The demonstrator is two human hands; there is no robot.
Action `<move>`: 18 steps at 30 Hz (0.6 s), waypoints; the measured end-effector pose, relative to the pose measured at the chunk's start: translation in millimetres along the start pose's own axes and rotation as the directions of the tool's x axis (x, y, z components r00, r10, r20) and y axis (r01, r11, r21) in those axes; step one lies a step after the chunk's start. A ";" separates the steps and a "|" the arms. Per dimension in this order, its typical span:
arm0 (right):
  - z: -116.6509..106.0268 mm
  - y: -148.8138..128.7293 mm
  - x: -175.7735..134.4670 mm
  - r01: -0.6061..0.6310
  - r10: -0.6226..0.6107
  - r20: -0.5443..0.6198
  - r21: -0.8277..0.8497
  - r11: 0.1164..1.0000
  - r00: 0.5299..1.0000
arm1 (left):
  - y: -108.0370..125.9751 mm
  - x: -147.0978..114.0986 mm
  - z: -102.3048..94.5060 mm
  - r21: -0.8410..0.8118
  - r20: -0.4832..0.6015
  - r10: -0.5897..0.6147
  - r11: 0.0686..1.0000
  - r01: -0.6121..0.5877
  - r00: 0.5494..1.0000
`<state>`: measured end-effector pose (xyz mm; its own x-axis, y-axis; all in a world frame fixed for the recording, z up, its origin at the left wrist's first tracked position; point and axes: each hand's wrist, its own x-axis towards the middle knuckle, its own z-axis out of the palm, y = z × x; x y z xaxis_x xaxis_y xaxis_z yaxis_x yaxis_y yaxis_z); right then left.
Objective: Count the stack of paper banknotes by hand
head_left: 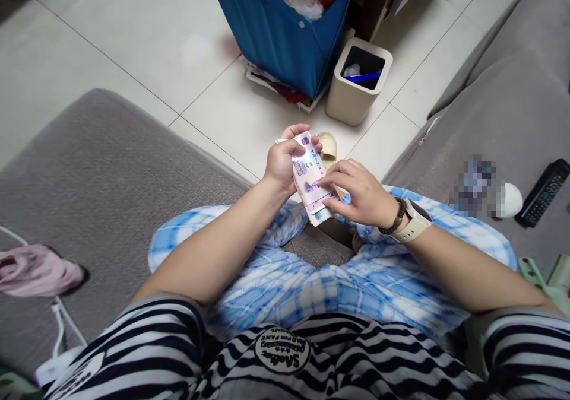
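Note:
A stack of banknotes (307,168) lies tilted in my left hand (285,161), whose thumb presses on top while the fingers wrap behind it. The top note is pale purple with a figure 5, and a bluish-green note edge shows at the near end. My right hand (363,195) is at the near right side of the stack, thumb and fingers touching the top notes near their lower end. A dark bead bracelet and a watch (412,219) sit on the right wrist. How many notes there are cannot be made out.
Ahead on the tiled floor stand a blue bag (280,38) and a beige bin (351,100), with a pale slipper (328,148) nearer. A remote control (544,192) and a white round object (510,200) lie on the grey sofa at right. Pink cloth (38,271) lies left.

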<state>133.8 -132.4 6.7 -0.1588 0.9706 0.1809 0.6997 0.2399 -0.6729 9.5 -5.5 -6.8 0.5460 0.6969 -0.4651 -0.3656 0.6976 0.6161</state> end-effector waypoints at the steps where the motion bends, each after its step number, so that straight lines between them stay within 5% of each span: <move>1: -0.2 -0.4 0.6 -0.008 0.009 -0.014 0.024 1.000 1.000 | 1.2 0.4 -0.1 -0.010 0.002 0.009 1.000 -0.009 1.000; 5: 3.1 0.4 0.0 -0.175 0.199 -0.096 0.215 0.961 0.975 | 10.5 0.3 -0.1 -0.045 0.009 0.056 0.997 -0.055 0.998; 9: 15.2 7.0 -4.4 -0.440 0.500 0.046 0.550 0.710 0.865 | 25.7 -5.1 0.1 -0.087 0.016 0.096 0.992 -0.094 0.995; 18: 33.5 -11.1 1.8 -0.589 0.557 0.400 0.780 0.210 0.728 | 39.4 -26.3 -9.5 -0.203 0.180 0.134 0.974 -0.097 0.975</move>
<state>102.4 -132.7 -9.5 -0.0044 0.8481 -0.5299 -0.3034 -0.5060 -0.8074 -26.4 5.2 23.7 0.6185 0.7428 -0.2564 -0.5620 0.6462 0.5163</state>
